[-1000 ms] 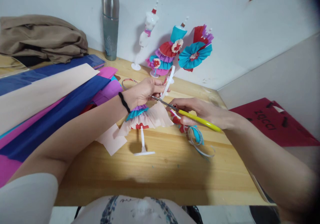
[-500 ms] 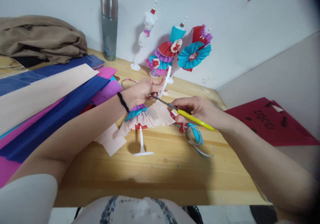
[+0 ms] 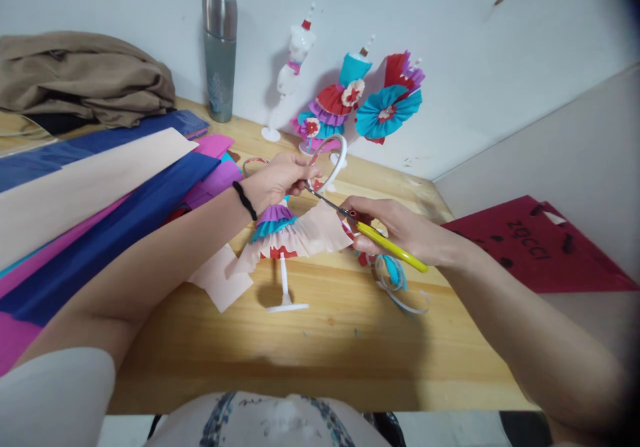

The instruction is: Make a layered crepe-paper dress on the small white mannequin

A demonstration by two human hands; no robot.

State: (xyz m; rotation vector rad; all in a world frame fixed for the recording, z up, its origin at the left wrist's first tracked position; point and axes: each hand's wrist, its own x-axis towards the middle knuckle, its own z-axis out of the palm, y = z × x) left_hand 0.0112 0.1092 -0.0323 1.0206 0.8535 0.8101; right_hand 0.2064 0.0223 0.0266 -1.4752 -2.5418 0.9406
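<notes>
My left hand (image 3: 287, 175) is closed, pinching a roll of white tape (image 3: 342, 157) whose ring stands up beyond the fingers. My right hand (image 3: 383, 224) grips yellow-handled scissors (image 3: 393, 246). Their blades reach up-left to my left fingertips, at the edge of the tape roll. Below my hands, a small dress form on a white stand (image 3: 285, 287) wears a ruffled skirt in purple, teal and pale pink crepe paper (image 3: 300, 234). A long pale strip of that paper stretches right toward my right hand. My left hand partly hides the form's upper part.
Behind stand a bare dress form (image 3: 290, 77) and two dressed ones, one in a teal top (image 3: 355, 68). A flask (image 3: 220, 67) is near the wall. Folded crepe paper (image 3: 100, 174) covers the left side. A tape coil (image 3: 395, 284) lies right, near a red bag (image 3: 540, 247).
The tape roll has turned, so its round opening now faces me more. My left hand has shifted slightly, and the scissors have moved a little down and right.
</notes>
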